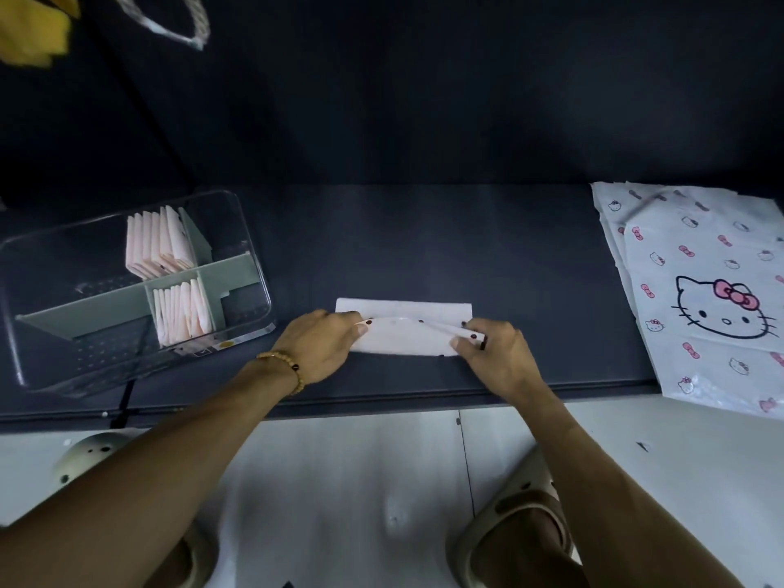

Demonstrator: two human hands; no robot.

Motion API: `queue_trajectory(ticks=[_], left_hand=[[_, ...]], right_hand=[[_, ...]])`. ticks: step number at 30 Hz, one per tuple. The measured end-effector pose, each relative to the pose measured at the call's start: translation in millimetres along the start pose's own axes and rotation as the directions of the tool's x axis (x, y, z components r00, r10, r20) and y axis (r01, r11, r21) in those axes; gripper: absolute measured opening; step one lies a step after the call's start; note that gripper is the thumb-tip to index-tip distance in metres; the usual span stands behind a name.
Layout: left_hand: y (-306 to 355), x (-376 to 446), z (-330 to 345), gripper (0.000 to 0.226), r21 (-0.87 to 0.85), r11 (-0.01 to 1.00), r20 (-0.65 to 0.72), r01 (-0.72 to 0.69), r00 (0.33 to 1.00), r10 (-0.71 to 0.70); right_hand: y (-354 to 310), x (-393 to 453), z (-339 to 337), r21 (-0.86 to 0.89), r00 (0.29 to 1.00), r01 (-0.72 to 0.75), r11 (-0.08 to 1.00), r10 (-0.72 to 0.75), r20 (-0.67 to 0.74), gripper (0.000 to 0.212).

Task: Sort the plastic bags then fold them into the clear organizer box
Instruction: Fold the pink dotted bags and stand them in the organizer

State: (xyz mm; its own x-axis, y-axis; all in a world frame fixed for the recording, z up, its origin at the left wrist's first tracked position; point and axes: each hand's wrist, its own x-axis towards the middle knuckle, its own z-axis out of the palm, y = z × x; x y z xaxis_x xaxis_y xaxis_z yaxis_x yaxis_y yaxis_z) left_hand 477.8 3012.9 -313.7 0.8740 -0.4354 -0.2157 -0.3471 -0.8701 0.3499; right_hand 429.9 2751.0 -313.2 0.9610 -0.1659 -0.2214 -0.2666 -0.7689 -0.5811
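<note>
A partly folded white plastic bag [403,328] lies as a narrow strip on the dark table [424,248] near its front edge. My left hand [324,343] pinches the strip's left end and my right hand [494,350] pinches its right end, lifting the near layer. At the left stands the clear organizer box [237,231] with grey dividers. Several folded pink-white bags [159,244] stand in its rear compartment and several more [184,311] in the front one. A stack of flat cat-print plastic bags [712,290] lies at the right.
The stack at the right overhangs the table's front edge. Below the edge is a white tiled floor [339,481] with my feet in pale slippers [513,528]. A yellow object [34,31] hangs at top left.
</note>
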Motion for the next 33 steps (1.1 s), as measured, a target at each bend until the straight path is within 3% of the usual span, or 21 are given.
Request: queue_trajectory(ticks=[4,9,20,23,25,27,28,31,33], left_hand=[[0.0,-6.6,8.7,0.028,-0.257,0.952,-0.045,0.169,0.981,-0.187],[8.0,4.6,21.7,0.034,-0.146,0.931,-0.131,0.335,0.926,-0.354],[6.3,23.1,23.3,0.047,0.010,0.891,-0.224,0.454,0.870,-0.440],[12.1,18.0,22.3,0.029,0.046,0.959,-0.362,0.280,0.899,-0.246],[13.5,15.6,26.3,0.026,0.118,0.993,-0.340,0.012,0.940,0.029],[10.2,8.8,35.0,0.032,0.183,0.957,-0.282,-0.227,0.920,0.272],[6.0,6.1,39.3,0.032,0.203,0.937,-0.278,-0.283,0.901,0.332],[-4.7,0.2,46.5,0.044,0.143,0.952,-0.183,-0.270,0.938,0.293],[-8.4,2.6,49.6,0.049,0.095,0.962,-0.139,-0.256,0.953,0.268]], right_hand=[[1.6,3.4,4.0,-0.043,0.992,-0.126,0.991,0.126,-0.007,0.023],[3.1,7.5,14.0,-0.044,0.969,-0.240,0.970,0.237,-0.072,0.024],[-0.7,14.9,13.4,0.065,0.933,-0.337,0.939,0.342,-0.110,0.018],[-0.7,14.9,14.8,0.072,0.929,-0.344,0.936,0.351,-0.119,0.016],[-0.4,14.9,16.0,0.058,0.929,-0.343,0.938,0.347,-0.125,0.015],[0.2,14.9,16.0,0.052,0.931,-0.337,0.940,0.341,-0.126,0.015],[0.4,15.2,16.4,0.051,0.933,-0.333,0.942,0.337,-0.129,0.014],[-3.5,12.3,19.7,0.067,0.927,-0.336,0.940,0.342,-0.153,0.012],[-9.7,6.0,24.2,0.044,0.916,-0.314,0.948,0.315,-0.248,0.018]])
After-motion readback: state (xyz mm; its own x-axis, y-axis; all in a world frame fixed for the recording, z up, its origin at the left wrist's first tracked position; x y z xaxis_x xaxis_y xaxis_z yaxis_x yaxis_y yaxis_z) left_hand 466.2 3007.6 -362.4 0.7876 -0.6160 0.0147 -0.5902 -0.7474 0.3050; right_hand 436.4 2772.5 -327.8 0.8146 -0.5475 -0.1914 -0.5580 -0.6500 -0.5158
